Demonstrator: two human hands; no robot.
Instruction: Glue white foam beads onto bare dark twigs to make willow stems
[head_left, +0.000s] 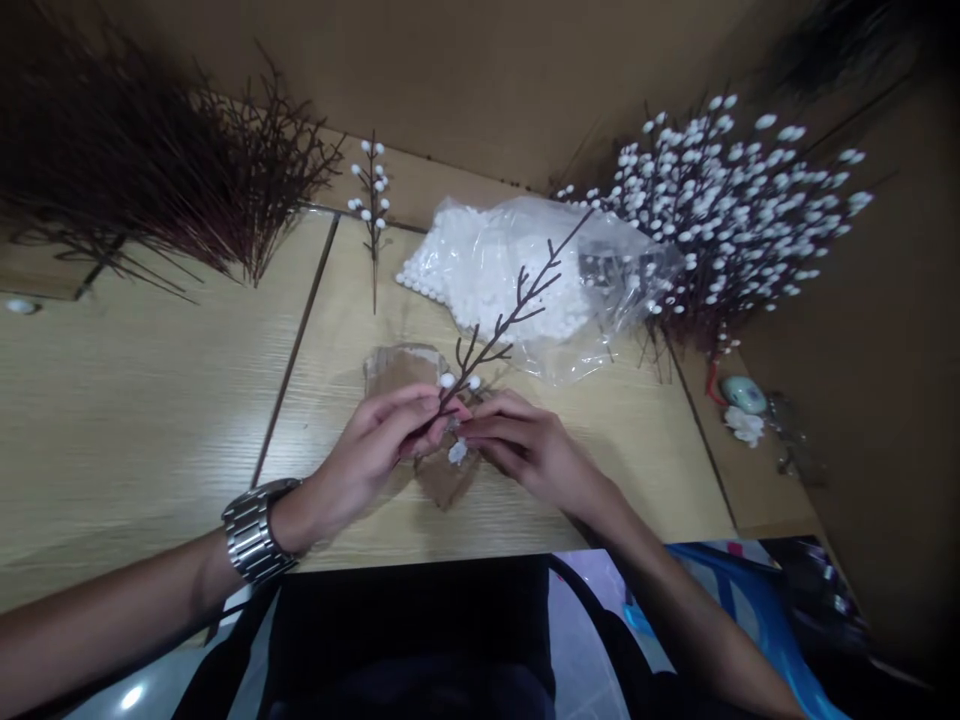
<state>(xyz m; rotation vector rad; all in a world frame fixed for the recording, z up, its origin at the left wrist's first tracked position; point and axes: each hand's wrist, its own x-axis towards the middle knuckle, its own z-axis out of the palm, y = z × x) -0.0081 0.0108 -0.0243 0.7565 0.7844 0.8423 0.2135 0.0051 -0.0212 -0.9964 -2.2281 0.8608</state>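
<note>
My left hand (386,430) is closed on a brown artificial twig (510,318) that slants up to the right, its side sprigs bare toward the tip. Two white berries (448,381) sit low on the twig, close to my fingers. The fingertips of my right hand (525,440) are pinched together beside the twig's lower part; what lies between them is hidden. Just below the fingertips shows a small whitish, translucent lump (457,452), whose kind I cannot make out. Under both hands lies a worn piece of brown cardboard (401,368).
A clear plastic bag (517,250) of white berries lies ahead. Bare brown twigs (247,180) are heaped at left, berried twigs (720,200) at right. One berried twig (373,200) lies at the back. A greenish oval trinket (744,394) rests near the right edge.
</note>
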